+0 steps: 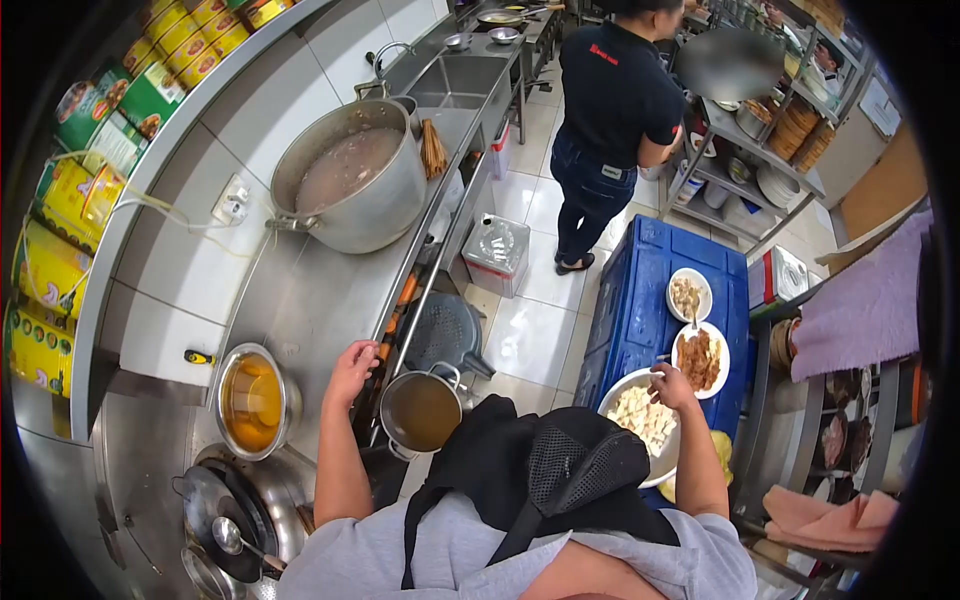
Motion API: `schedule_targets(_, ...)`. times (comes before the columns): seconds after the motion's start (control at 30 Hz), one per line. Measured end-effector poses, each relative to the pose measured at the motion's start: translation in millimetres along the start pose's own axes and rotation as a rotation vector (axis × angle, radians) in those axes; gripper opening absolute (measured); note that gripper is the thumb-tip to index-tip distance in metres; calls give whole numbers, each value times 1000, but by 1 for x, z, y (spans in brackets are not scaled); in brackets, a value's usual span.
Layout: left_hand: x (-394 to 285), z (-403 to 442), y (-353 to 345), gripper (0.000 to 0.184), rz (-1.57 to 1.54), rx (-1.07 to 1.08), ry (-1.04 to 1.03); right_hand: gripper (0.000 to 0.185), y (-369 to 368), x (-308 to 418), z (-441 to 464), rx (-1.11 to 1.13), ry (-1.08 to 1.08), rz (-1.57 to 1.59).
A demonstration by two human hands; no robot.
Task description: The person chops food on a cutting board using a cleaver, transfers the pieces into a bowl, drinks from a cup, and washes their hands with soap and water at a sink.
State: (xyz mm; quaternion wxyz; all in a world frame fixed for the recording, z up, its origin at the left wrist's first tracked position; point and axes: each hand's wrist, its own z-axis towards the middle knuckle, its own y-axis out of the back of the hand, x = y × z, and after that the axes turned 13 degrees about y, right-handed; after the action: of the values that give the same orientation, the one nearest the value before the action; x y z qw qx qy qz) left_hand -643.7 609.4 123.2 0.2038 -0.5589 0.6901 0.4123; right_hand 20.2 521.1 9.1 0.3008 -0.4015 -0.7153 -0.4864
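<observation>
My left hand [355, 370] hovers at the steel counter's front edge, fingers loosely apart and nothing seen in them. Just below and right of it is a pot of brownish liquid [421, 412]. My right hand [676, 388] is over the rim of a large white bowl of pale chopped pieces [640, 420], its fingers drawn together; whatever they hold is too small to make out. Beyond that hand, a white bowl with reddish-brown and pale food [702, 360] and a smaller bowl of pale pieces [690, 296] sit on a blue lidded box [640, 280].
On the counter are a big stockpot [350, 180] and a steel bowl of amber liquid [254, 402]. A black wok with a ladle [228, 535] sits at lower left. A person in black [615, 100] stands ahead. A square tin [497, 255] is on the floor.
</observation>
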Motion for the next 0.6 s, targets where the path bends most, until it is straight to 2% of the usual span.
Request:
schedule_targets(0.1, -16, 41, -15, 35, 20, 15, 27, 29, 17, 22, 31, 12, 28, -78)
schedule_targets(0.17, -36, 72, -29, 34, 29, 37, 12, 27, 20, 12, 49, 35, 4, -87)
schedule_targets(0.23, -49, 110, -42, 34, 20, 44, 14, 27, 19, -38, 71, 79, -88, -179)
schedule_targets(0.33, -70, 178, -59, 32, 54, 95, -155, 26, 26, -75, 101, 145, -240, 46)
schedule_targets(0.37, -83, 192, -67, 32, 96, 76, -187, 26, 30, -70, 115, 166, -303, 70)
schedule_targets(0.43, -105, 220, -83, 33, 101, 168, -179, 26, 35, -61, 145, 192, -403, 106)
schedule_targets(0.5, -128, 248, -92, 36, 266, 240, -276, 25, 43, -47, 197, 224, -438, 104)
schedule_targets(0.6, -150, 278, -100, 40, 498, 140, -273, 25, 54, -8, 305, 314, -402, 29)
